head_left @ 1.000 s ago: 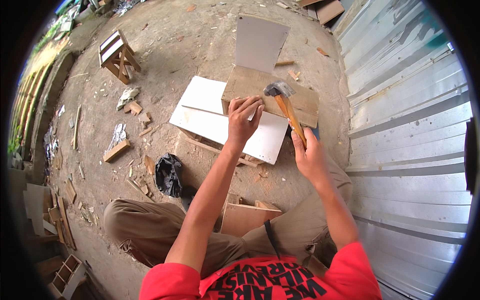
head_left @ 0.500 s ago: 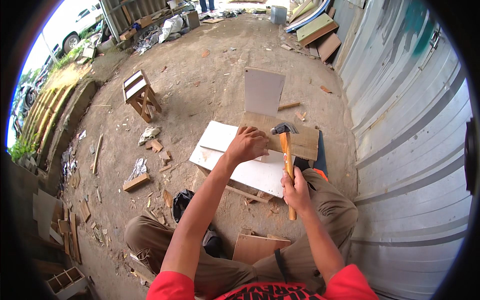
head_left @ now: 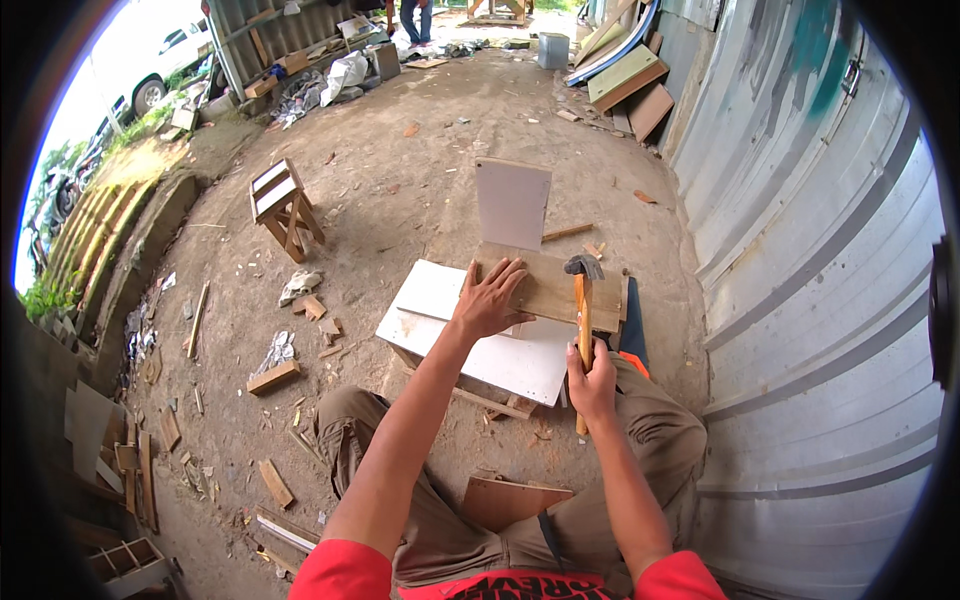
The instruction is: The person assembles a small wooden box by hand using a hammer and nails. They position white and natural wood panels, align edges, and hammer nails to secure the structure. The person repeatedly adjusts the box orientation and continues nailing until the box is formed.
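My left hand (head_left: 490, 298) lies open, fingers spread, on the left end of the board (head_left: 550, 286), making it the nearer hand. My right hand (head_left: 592, 380) grips the hammer (head_left: 583, 315) from the board's near side, its head over the board's right part; I cannot tell whether they touch. The board's long axis runs left to right. Beyond it stands a panel (head_left: 513, 205).

Here's my left hand (head_left: 488, 298), out ahead and to the left of my right hand (head_left: 592, 383), palm down, fingers spread, thumb angled off to its right. Behind it, my bare left forearm (head_left: 415, 425) slants inward. And the right: fingers curled in a wrap, thumb up along its left side, right forearm (head_left: 632, 480) leaning in behind.
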